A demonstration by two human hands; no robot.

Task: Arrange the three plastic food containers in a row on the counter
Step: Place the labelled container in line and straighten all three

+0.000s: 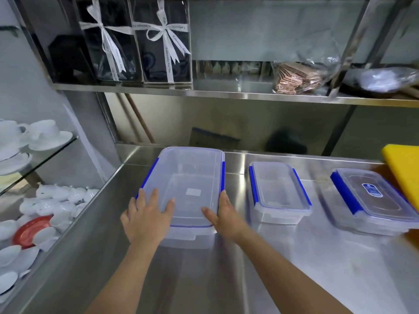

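Three clear plastic containers with blue clips stand side by side on the steel counter point(294, 257). The large container point(188, 177) is on the left. My left hand point(145, 216) lies on its near left corner and my right hand point(224, 214) presses its near right edge, thumbs on the lid. It rests on the counter. A small container point(277, 191) sits in the middle. A flat container point(371, 198) with a blue label on its lid sits on the right.
A yellow cutting board point(403, 171) leans at the right edge, close to the flat container. White cups and teapots point(52, 200) crowd glass shelves on the left. A steel shelf point(226, 92) above holds ribboned boxes point(136, 39) and bagged items.
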